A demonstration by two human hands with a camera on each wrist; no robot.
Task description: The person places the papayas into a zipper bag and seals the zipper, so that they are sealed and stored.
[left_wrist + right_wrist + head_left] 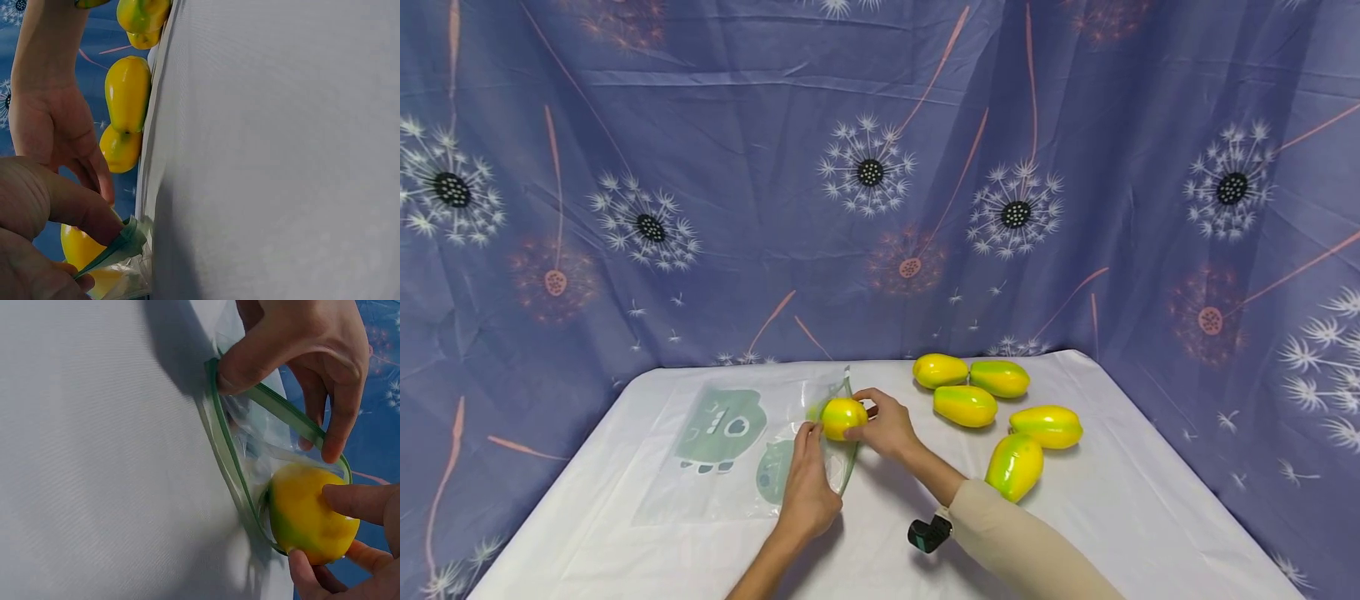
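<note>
A clear zip bag point(737, 492) with green dinosaur prints and a green zip edge lies flat on the table, its mouth facing right. My left hand point(808, 487) grips the near part of that edge, thumb and fingers spreading the mouth apart in the right wrist view. In my right hand point(887, 427) is a yellow-green papaya point(306, 515), held by the thumb and fingertips. The papaya sits at the bag's mouth, its far end inside the green rim point(234, 456). Part of it is hidden by the fingers.
Several more papayas point(966, 406) lie to the right of the bag, two of them point(1015, 467) close to my right forearm. The table point(587, 550) has a white cloth. A purple-blue curtain point(760, 208) with dandelion prints hangs around its back and sides.
</note>
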